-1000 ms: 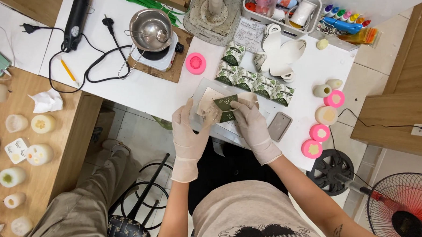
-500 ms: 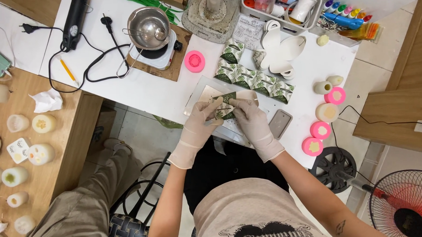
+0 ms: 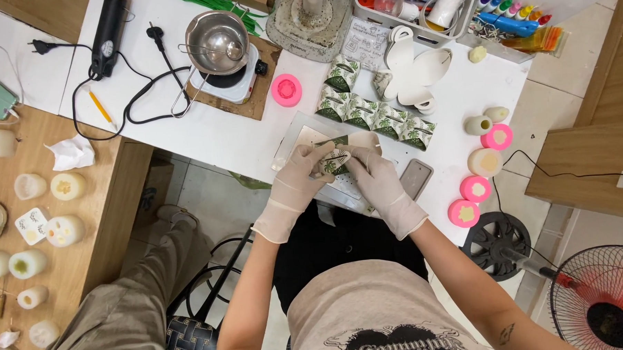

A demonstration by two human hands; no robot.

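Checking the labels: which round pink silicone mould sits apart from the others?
The round pink silicone mould beside the white hotplate, left of the hands; the other three cluster at the table's right end.

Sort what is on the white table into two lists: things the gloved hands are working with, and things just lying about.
In hand:
- left gloved hand and right gloved hand, both on the small green leaf-patterned paper piece
- pale flat board beneath it
- row of matching green leaf-patterned packets just beyond

Lying about:
- steel pot
- round pink moulds
- grey phone
- coloured bottles
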